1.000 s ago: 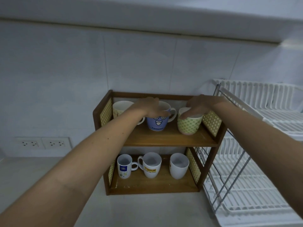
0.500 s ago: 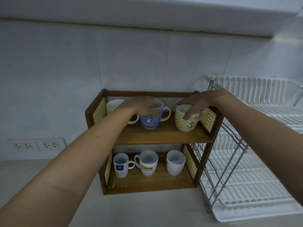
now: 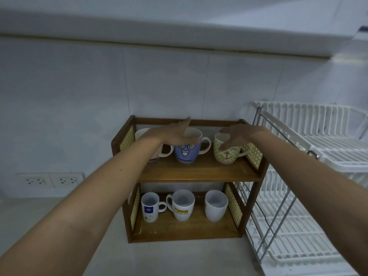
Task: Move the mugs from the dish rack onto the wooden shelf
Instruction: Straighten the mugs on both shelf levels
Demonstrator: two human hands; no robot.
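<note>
The wooden shelf (image 3: pixel 199 175) stands on the counter with mugs on both levels. On top are a cream mug (image 3: pixel 142 134), a blue face mug (image 3: pixel 186 151) and a green dotted anchor mug (image 3: pixel 227 154). Below stand a small white mug (image 3: pixel 149 209), a white Jotun mug (image 3: pixel 181 205) and a plain white mug (image 3: pixel 216 205). My left hand (image 3: pixel 177 134) hovers open over the blue mug's rim. My right hand (image 3: pixel 238 136) is open in front of the anchor mug, fingers spread, holding nothing. The white dish rack (image 3: pixel 310 176) stands to the right with no mugs showing.
A tiled wall rises behind the shelf, with an overhanging ledge (image 3: pixel 179 30) above. Two wall sockets (image 3: pixel 52 180) sit low at the left. Pale counter (image 3: pixel 29 212) stretches left of and in front of the shelf. The rack's metal frame (image 3: pixel 276 214) stands close beside the shelf's right side.
Both hands have let go of the blue mug and the anchor mug, opened, and lifted slightly off them. The anchor mug now shows its front.
</note>
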